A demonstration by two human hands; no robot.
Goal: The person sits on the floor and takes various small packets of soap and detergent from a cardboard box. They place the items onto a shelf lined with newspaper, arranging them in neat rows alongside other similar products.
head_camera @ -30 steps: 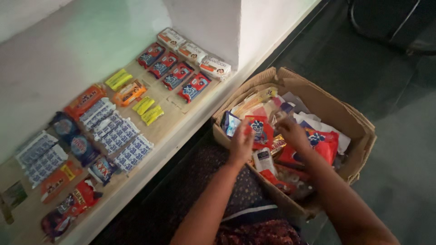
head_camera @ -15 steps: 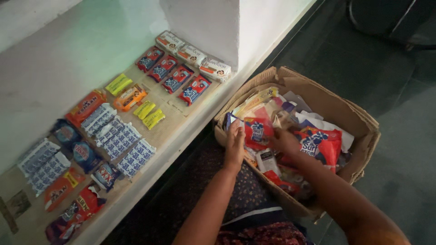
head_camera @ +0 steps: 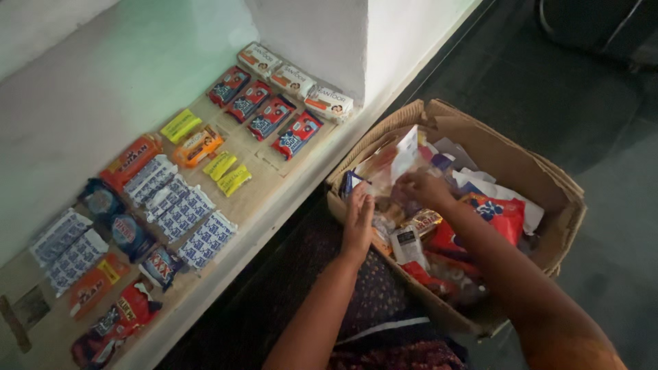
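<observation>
Inside the cardboard box (head_camera: pixel 541 185) beside the ledge (head_camera: pixel 274 199), our right hand (head_camera: pixel 425 188) seems pinched on a clear packet (head_camera: pixel 397 161), while our left hand (head_camera: pixel 358 223) lies open and flat on the packets by the near wall. We should lift slowly, steadying the pile; the packet's long axis tilts up and away from us.

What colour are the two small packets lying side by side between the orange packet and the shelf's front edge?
Yellow packets, clearest in the head view.
</observation>
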